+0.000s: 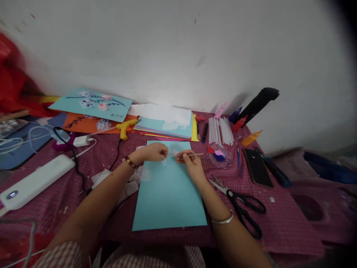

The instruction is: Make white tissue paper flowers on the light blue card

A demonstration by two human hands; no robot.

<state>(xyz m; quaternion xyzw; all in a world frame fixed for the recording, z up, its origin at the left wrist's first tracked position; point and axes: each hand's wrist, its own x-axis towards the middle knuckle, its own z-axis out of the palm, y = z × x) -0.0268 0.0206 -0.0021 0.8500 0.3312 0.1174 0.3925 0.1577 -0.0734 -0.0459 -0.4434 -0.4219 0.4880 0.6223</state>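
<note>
A light blue paper sheet (169,193) lies on the red checked cloth in front of me. My left hand (153,152) is closed in a pinch over the sheet's far edge, holding a small white scrap of tissue (164,160). My right hand (191,163) is closed round a thin wooden stick (195,155) that points left toward a small white bit (174,152) on the sheet. The two hands nearly meet above the sheet's far end.
Black-handled scissors (240,204) lie right of the sheet, a black phone (257,166) beyond them. A small palette (219,154), white sticks (220,130), a yellow glue gun (126,127), stacked coloured papers (167,124), white tissue scraps (125,182) and a white power bank (33,182) surround it.
</note>
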